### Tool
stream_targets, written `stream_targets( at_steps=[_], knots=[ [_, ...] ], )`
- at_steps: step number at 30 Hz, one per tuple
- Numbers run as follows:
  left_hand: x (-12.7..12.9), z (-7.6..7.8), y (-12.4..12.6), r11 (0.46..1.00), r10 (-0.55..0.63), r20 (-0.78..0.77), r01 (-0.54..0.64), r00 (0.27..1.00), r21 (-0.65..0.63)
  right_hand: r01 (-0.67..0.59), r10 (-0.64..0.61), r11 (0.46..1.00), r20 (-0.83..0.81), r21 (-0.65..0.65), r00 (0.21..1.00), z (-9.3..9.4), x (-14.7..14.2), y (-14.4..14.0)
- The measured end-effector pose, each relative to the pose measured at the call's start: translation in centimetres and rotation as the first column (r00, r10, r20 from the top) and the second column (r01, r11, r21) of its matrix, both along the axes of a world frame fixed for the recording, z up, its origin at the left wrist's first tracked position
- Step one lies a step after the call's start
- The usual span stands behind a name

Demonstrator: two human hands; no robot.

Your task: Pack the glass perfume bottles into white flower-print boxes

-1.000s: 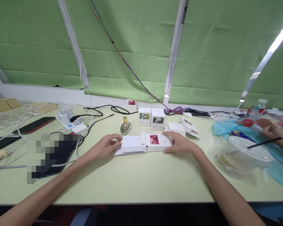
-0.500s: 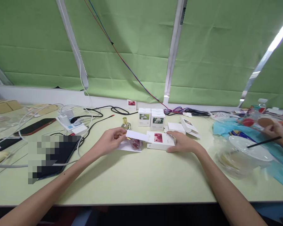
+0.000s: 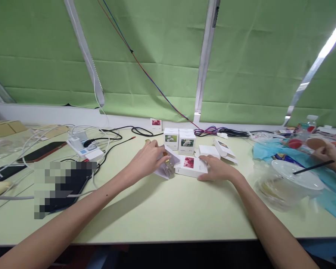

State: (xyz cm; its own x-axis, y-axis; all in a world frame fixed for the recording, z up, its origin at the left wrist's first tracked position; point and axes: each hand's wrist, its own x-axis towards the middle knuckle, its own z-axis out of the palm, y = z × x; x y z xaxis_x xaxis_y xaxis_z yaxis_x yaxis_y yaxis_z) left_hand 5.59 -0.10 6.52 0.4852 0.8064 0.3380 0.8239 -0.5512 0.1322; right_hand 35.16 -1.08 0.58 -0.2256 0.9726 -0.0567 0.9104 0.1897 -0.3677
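White flat cardboard box with a red-rose picture (image 3: 190, 166) lies just right of the frame's centre on the pale green tabletop (image 3: 162, 213). The right hand (image 3: 217, 169) rests against its right edge, fingers (image 3: 204, 160) curled loosely over the far corner and the thumb at the near side, steadying it rather than lifting it. Just left of the box, the left hand (image 3: 148, 158) grips a white folded card insert (image 3: 165, 168), tilted up off the tabletop, and a small glass perfume bottle with a gold neck (image 3: 168, 167) sits in the fold, touching the card; the fingers there are closed around the card's upper edge.

Behind the box, toward the upper middle, stand two white cube cartons with flower pictures (image 3: 179, 141), side by side and touching. A smaller white carton with a red picture (image 3: 156, 124) stands farther back by the wall. To the right of the cubes lie an open white carton with a raised flap (image 3: 223, 148) and a plain white lid (image 3: 208, 151).

At the left of the frame are a white power strip (image 3: 84, 147) with black and white cables, a dark phone with a red edge (image 3: 42, 150) and a pixelated dark tablet (image 3: 63, 183). At the right, a clear plastic lidded bowl (image 3: 288, 183) sits on blue cloth, and another person's hand (image 3: 326, 152) holds a black stick (image 3: 313, 167) over it.
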Motion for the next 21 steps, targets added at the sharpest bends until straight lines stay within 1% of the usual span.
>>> stream_targets(
  at_steps=[2, 4, 5, 7, 10, 17, 19, 21],
  knots=[
    [-0.1, -0.2, 0.1, 0.996, -0.022, 0.005, 0.021, 1.000, 0.086, 0.000, 0.000, 1.000, -0.006, -0.007, 1.000, 0.0, 0.0, 0.0],
    [-0.4, -0.6, 0.4, 0.990, -0.062, 0.026, 0.058, 0.998, 0.128, 0.006, -0.006, 1.000, -0.016, -0.008, 1.000, -0.1, 0.0, 0.0],
    [-0.6, -0.7, 0.6, 0.990, -0.084, 0.037, 0.079, 0.996, 0.119, 0.009, -0.009, 1.000, -0.020, -0.007, 1.000, -0.1, 0.0, 0.0],
    [-0.8, -0.9, 1.0, 0.992, -0.121, 0.057, 0.119, 0.991, 0.037, 0.016, -0.016, 1.000, -0.021, -0.006, 1.000, -0.3, 0.0, 0.1],
    [-0.7, -0.9, 1.4, 0.988, -0.114, 0.100, 0.123, 0.988, -0.093, 0.019, -0.020, 1.000, -0.019, -0.003, 1.000, -0.4, -0.1, 0.1],
    [1.1, 0.5, 2.0, 0.989, -0.070, 0.081, 0.080, 0.994, -0.123, 0.030, -0.031, 0.999, -0.013, -0.027, 0.999, -0.1, -0.5, -0.1],
    [1.2, 0.8, 2.1, 0.988, -0.065, 0.073, 0.074, 0.995, -0.135, 0.034, -0.034, 0.999, -0.008, -0.039, 0.999, 0.1, -0.5, -0.1],
    [1.1, 1.1, 2.0, 0.991, -0.038, 0.033, 0.042, 0.999, -0.129, 0.034, -0.035, 0.998, -0.009, -0.048, 0.999, 0.1, -0.5, -0.2]
  ],
)
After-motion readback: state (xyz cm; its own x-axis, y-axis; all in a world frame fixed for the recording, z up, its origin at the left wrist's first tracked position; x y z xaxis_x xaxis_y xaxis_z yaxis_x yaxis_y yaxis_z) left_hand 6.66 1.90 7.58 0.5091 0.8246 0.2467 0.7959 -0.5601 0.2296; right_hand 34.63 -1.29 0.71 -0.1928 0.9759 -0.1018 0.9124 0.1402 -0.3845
